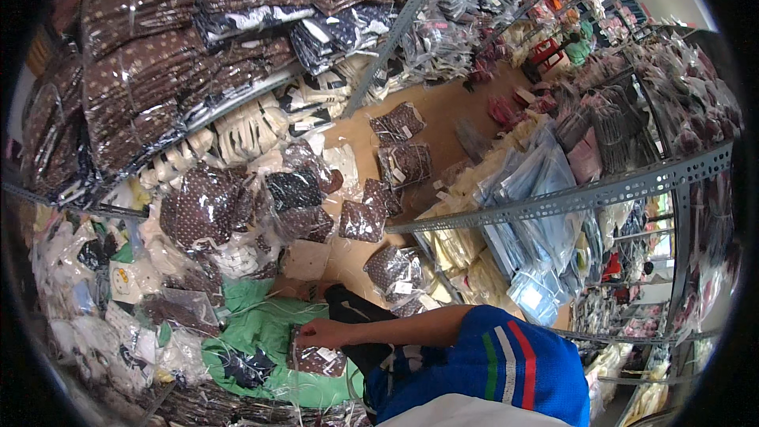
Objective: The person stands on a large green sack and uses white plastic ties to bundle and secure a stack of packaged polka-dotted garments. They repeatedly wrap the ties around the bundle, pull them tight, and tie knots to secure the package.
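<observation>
My right hand (318, 334) reaches in from the lower right. Its fingers are closed at the upper edge of a small brown spotted garment packet (320, 361) in clear plastic with a white label. That packet rests over a bright green cloth or sack (277, 316) spread out below me. On the same green cloth, to the left, is a dark navy packet (247, 367). My left hand is out of sight.
Brown dotted packets (407, 164) are scattered on the tan floor (443, 119). Metal shelves (569, 192) hold stacked bagged garments on the right, with light blue packets (530, 190). Large brown bundles (142, 71) fill the upper left. Heaped white packets (95, 340) lie at the lower left.
</observation>
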Demonstrator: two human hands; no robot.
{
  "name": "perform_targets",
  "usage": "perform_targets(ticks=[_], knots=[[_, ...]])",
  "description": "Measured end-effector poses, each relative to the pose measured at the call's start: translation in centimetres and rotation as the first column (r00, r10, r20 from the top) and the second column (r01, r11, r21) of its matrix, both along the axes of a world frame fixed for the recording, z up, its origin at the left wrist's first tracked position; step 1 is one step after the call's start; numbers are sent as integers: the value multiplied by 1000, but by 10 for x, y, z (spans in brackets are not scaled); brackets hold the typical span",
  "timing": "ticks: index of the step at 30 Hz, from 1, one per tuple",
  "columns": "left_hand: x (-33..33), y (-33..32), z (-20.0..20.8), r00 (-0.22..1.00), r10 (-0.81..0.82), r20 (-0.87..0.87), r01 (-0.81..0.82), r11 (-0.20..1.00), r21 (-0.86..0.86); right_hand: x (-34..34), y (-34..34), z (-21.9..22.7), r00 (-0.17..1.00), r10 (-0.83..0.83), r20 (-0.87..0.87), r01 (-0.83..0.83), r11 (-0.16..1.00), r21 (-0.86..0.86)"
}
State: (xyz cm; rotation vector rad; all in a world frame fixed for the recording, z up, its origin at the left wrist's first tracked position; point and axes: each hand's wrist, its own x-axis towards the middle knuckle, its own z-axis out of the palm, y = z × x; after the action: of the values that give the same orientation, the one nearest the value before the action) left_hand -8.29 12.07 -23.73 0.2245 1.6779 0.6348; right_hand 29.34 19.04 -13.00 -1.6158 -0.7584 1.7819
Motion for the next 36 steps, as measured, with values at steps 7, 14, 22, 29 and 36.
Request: perform_targets(ticks=[7,14,22,29,36], knots=[[-77,-44,33,998,32,63,-39,993,115,-26,63,81,961,244,128,-276,851,446],[-100,3,150,751,322,577,-637,584,504,-61,71,174,975,202,-94,-124,842,525],[-117,-106,282,960,259,108,-271,752,601,-93,36,204,940,62,-337,38,958,283],[-117,-137,288,944,218,248,-330,664,671,-100,21,192,925,75,-372,34,960,280],[-62,-111,264,745,-452,490,-62,685,726,-95,16,182,932,133,-338,-28,954,298]])
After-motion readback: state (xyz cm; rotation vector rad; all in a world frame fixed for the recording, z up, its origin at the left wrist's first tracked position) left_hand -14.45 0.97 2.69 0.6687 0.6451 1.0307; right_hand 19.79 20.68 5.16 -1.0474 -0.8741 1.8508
